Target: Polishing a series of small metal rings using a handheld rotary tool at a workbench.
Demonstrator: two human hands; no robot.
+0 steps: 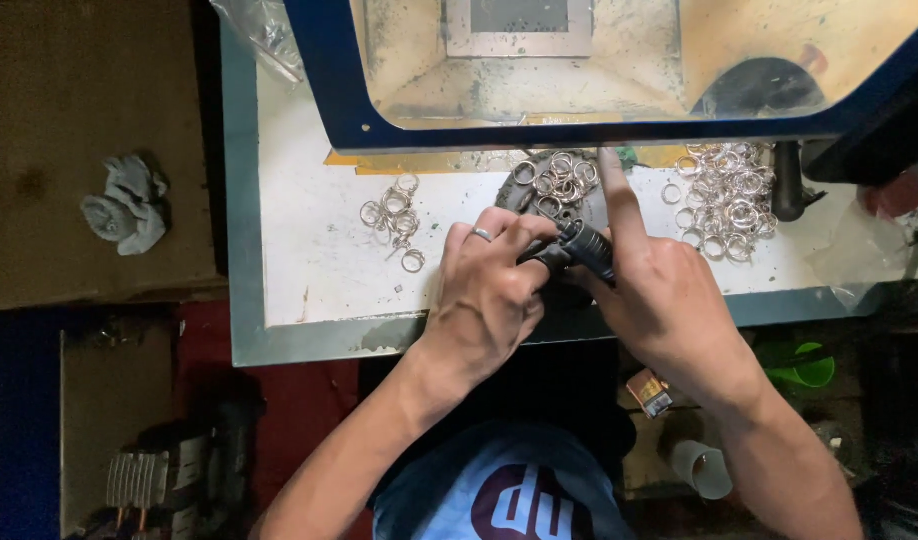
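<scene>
Grip: both hands meet over a black ribbed tool [584,248] at the middle of the work table [309,290]; fingers curl shut around it from two sides
Left hand [489,290]: closed on the near end of the tool, thumb and first fingers pinching it; a ring band shows on one finger
Right hand [659,300]: wrapped around the tool from the right, index finger stretched straight out and pointing away from the body, its tip near the blue frame
Tool position: tilted, lying across the near edge of a dark round block [549,195], just above the table surface
Block: sits at the far middle of the table, with several silver rings lying on top
Left ring pile [394,215]: small loose cluster of silver rings on the white surface, left of the hands and apart from them
Right ring pile [729,200]: larger heap of silver rings, right of the outstretched finger
Blue frame [349,110]: slanted hood with a worn, dusty inside, overhanging the far edge of the table
Black handle [787,185]: stands just right of the larger heap
Grey rag [127,205]: crumpled on a brown surface well left of the table
Green cup [804,365]: below the table edge, right of the right wrist
</scene>
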